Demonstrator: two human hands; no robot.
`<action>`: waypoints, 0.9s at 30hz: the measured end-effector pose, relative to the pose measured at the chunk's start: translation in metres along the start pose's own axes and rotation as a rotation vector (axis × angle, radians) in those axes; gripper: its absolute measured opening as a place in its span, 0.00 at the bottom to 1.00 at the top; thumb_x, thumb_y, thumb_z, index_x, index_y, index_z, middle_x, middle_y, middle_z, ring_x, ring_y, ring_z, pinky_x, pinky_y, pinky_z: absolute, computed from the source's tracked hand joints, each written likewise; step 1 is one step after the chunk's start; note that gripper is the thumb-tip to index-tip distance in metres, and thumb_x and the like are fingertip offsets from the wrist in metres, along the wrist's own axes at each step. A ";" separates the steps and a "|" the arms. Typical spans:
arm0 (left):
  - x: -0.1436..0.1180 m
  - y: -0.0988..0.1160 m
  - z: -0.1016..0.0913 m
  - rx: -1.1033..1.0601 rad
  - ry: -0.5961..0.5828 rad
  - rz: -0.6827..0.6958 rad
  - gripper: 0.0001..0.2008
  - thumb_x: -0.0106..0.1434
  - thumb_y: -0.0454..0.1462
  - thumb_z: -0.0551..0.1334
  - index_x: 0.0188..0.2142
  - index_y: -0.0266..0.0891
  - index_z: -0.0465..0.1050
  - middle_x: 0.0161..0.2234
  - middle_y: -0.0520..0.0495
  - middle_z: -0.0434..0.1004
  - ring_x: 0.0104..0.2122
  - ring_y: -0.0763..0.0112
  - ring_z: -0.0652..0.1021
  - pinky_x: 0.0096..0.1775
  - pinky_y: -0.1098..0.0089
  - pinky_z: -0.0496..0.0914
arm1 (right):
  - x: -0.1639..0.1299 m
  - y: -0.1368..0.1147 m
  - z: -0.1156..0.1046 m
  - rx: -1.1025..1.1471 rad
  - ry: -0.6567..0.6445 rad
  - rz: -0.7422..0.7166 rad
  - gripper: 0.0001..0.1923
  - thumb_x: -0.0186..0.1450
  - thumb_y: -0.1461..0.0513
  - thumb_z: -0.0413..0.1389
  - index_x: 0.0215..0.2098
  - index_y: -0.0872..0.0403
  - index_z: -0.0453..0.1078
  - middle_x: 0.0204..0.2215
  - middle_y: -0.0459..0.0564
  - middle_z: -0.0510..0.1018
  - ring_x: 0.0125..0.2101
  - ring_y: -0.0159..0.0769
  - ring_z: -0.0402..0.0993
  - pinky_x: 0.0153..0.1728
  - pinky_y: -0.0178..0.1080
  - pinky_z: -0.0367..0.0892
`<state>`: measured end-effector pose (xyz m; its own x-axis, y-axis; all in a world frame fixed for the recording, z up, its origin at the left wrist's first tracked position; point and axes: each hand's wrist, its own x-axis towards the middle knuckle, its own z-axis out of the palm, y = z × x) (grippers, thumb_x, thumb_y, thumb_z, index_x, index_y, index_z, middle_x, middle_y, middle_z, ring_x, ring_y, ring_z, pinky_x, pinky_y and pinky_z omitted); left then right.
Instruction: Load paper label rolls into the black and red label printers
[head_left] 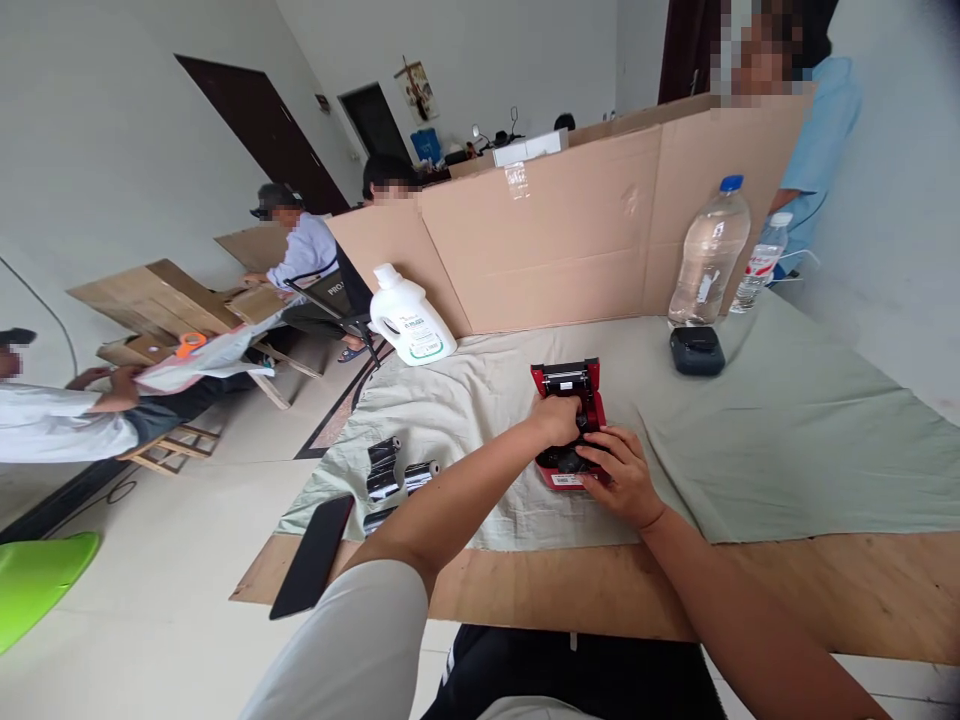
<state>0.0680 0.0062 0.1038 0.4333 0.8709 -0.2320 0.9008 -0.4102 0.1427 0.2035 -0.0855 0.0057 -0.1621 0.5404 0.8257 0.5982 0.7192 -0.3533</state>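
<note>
A small red-and-black printer (592, 407) stands on the cloth in front of me, its lid tipped up at the back. My left hand (556, 418) reaches into it from the left, fingers curled down inside; whatever they hold is hidden. Along the printer's right side and front corner lies my right hand (624, 474), gripping it with fingertips over the inner edge and the thumb low at the front. Dark parts fill the printer's inside, partly covered by my fingers. Left of my forearm are several shiny black rolls (383, 468), one partly hidden under the arm.
A black phone (311, 558) lies at the table's left edge. Behind stand a white jug (411, 318), a large clear bottle (711, 255), a smaller bottle (760, 264) and a dark case (697, 351). A cardboard screen (547, 240) borders the table's back. Other people sit beyond.
</note>
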 end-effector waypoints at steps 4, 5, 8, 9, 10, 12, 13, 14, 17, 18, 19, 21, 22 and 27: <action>0.009 0.001 0.004 0.051 -0.030 0.023 0.10 0.56 0.38 0.64 0.39 0.42 0.79 0.40 0.40 0.82 0.47 0.50 0.78 0.55 0.50 0.60 | 0.001 -0.002 0.000 -0.003 0.007 0.011 0.16 0.62 0.58 0.58 0.49 0.47 0.74 0.47 0.50 0.78 0.52 0.46 0.68 0.53 0.54 0.68; 0.010 0.001 0.004 0.061 -0.030 0.025 0.09 0.56 0.38 0.64 0.37 0.42 0.79 0.40 0.40 0.82 0.47 0.49 0.77 0.56 0.50 0.59 | 0.001 -0.003 -0.001 -0.009 0.012 0.011 0.15 0.62 0.58 0.58 0.48 0.47 0.74 0.47 0.50 0.78 0.52 0.46 0.68 0.52 0.54 0.68; 0.009 -0.001 0.002 0.076 -0.017 0.037 0.10 0.57 0.41 0.65 0.37 0.42 0.81 0.41 0.39 0.82 0.50 0.48 0.75 0.55 0.51 0.61 | 0.003 -0.004 -0.002 -0.027 0.027 0.009 0.13 0.62 0.58 0.58 0.46 0.47 0.74 0.47 0.50 0.77 0.51 0.46 0.68 0.52 0.54 0.69; 0.006 -0.002 0.002 0.056 0.001 0.055 0.11 0.58 0.41 0.64 0.39 0.42 0.80 0.43 0.40 0.81 0.50 0.49 0.75 0.55 0.53 0.63 | 0.003 -0.004 -0.002 -0.032 0.030 0.005 0.13 0.62 0.59 0.58 0.46 0.47 0.74 0.47 0.51 0.77 0.51 0.46 0.68 0.52 0.53 0.69; 0.003 -0.004 0.001 0.012 0.032 0.086 0.12 0.60 0.41 0.63 0.41 0.42 0.80 0.44 0.41 0.81 0.49 0.52 0.76 0.53 0.56 0.65 | 0.003 -0.004 -0.002 -0.036 0.032 0.000 0.13 0.62 0.59 0.59 0.46 0.48 0.74 0.47 0.51 0.77 0.51 0.46 0.68 0.51 0.53 0.69; -0.006 -0.010 0.000 -0.152 0.156 0.169 0.12 0.63 0.37 0.58 0.43 0.42 0.79 0.45 0.45 0.81 0.46 0.60 0.78 0.50 0.63 0.69 | 0.003 -0.004 -0.003 -0.041 0.032 -0.012 0.13 0.62 0.59 0.59 0.45 0.48 0.74 0.47 0.51 0.77 0.51 0.46 0.68 0.51 0.53 0.69; -0.011 -0.014 0.000 -0.256 0.256 0.203 0.13 0.65 0.36 0.56 0.43 0.41 0.78 0.44 0.46 0.81 0.44 0.63 0.79 0.49 0.65 0.70 | 0.003 -0.005 -0.003 -0.042 0.032 -0.014 0.12 0.62 0.60 0.60 0.45 0.48 0.74 0.47 0.51 0.77 0.51 0.46 0.68 0.51 0.53 0.69; -0.014 -0.019 -0.001 -0.351 0.379 0.222 0.13 0.66 0.35 0.54 0.43 0.41 0.77 0.43 0.46 0.80 0.42 0.65 0.79 0.48 0.66 0.71 | 0.003 -0.005 -0.003 -0.042 0.032 -0.014 0.12 0.61 0.60 0.60 0.44 0.48 0.74 0.47 0.51 0.77 0.51 0.46 0.68 0.51 0.53 0.69; -0.016 -0.037 0.000 -0.458 0.757 0.201 0.15 0.69 0.40 0.53 0.48 0.39 0.74 0.47 0.41 0.76 0.48 0.62 0.76 0.53 0.61 0.69 | 0.004 -0.006 -0.004 -0.035 0.046 -0.013 0.10 0.61 0.60 0.60 0.43 0.47 0.74 0.46 0.50 0.77 0.50 0.46 0.68 0.51 0.53 0.69; -0.015 -0.043 0.001 -0.452 0.831 0.195 0.17 0.69 0.43 0.52 0.51 0.38 0.72 0.51 0.39 0.73 0.52 0.59 0.73 0.56 0.58 0.66 | 0.004 -0.006 -0.004 -0.032 0.053 -0.017 0.10 0.61 0.61 0.60 0.42 0.47 0.74 0.46 0.50 0.77 0.50 0.46 0.68 0.50 0.53 0.69; -0.013 -0.048 0.003 -0.446 0.860 0.203 0.20 0.70 0.46 0.52 0.53 0.38 0.70 0.54 0.38 0.70 0.56 0.57 0.70 0.59 0.56 0.63 | 0.004 -0.006 -0.004 -0.030 0.059 -0.023 0.10 0.61 0.61 0.60 0.42 0.47 0.74 0.46 0.50 0.77 0.50 0.45 0.69 0.50 0.52 0.69; -0.012 -0.054 0.010 -0.464 0.834 0.247 0.26 0.71 0.50 0.47 0.57 0.37 0.66 0.58 0.36 0.65 0.60 0.57 0.65 0.61 0.55 0.59 | 0.004 -0.006 -0.004 -0.033 0.066 -0.030 0.10 0.60 0.62 0.60 0.41 0.47 0.74 0.45 0.50 0.77 0.49 0.45 0.69 0.49 0.52 0.70; -0.014 -0.056 0.014 -0.486 0.811 0.273 0.27 0.71 0.51 0.45 0.58 0.37 0.65 0.58 0.35 0.64 0.60 0.58 0.65 0.61 0.55 0.59 | 0.004 -0.006 -0.004 -0.039 0.066 -0.026 0.10 0.60 0.61 0.60 0.41 0.46 0.75 0.45 0.50 0.76 0.49 0.45 0.69 0.49 0.52 0.70; -0.048 -0.048 0.046 -0.562 0.853 0.360 0.26 0.72 0.49 0.42 0.58 0.37 0.64 0.54 0.35 0.67 0.57 0.59 0.68 0.59 0.56 0.62 | 0.003 -0.007 -0.004 -0.065 0.070 0.012 0.08 0.61 0.58 0.60 0.39 0.47 0.74 0.51 0.51 0.72 0.53 0.49 0.67 0.52 0.56 0.67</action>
<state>0.0050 -0.0285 0.0641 0.3113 0.7143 0.6267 0.4886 -0.6860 0.5392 0.2023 -0.0904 0.0124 -0.1008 0.5152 0.8511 0.6500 0.6818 -0.3357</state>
